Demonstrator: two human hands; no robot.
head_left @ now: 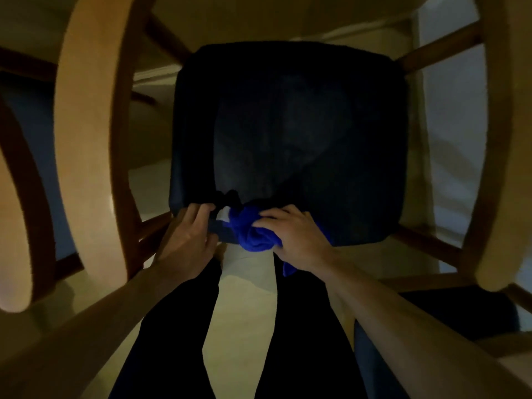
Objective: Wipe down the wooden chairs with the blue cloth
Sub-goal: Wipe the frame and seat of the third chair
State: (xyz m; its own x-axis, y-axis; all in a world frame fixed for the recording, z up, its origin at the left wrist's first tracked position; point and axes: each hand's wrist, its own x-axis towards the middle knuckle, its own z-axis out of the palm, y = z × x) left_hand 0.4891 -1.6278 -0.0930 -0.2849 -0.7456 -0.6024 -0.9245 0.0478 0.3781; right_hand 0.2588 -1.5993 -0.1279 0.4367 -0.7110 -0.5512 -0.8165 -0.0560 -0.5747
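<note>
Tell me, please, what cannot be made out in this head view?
- Near seat edge: partly covered by the blue cloth and both hands.
- Right hand fingers: partly buried in the cloth.
- Seat surface: too dark to show dirt.
- Wooden armrests: cut off by the frame edges.

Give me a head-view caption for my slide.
Right hand presses blue cloth on dark seat; left hand grips its edge.

A bunched blue cloth, soft and fleecy with a matt nap, lies at the six o'clock edge of a dark, matt upholstered seat cushion. At nine o'clock a curved wooden arm shows a smooth, pale, faintly glossy finish; the wooden rails at two o'clock look darker. Below, the cream floor appears smooth and matt.
</note>
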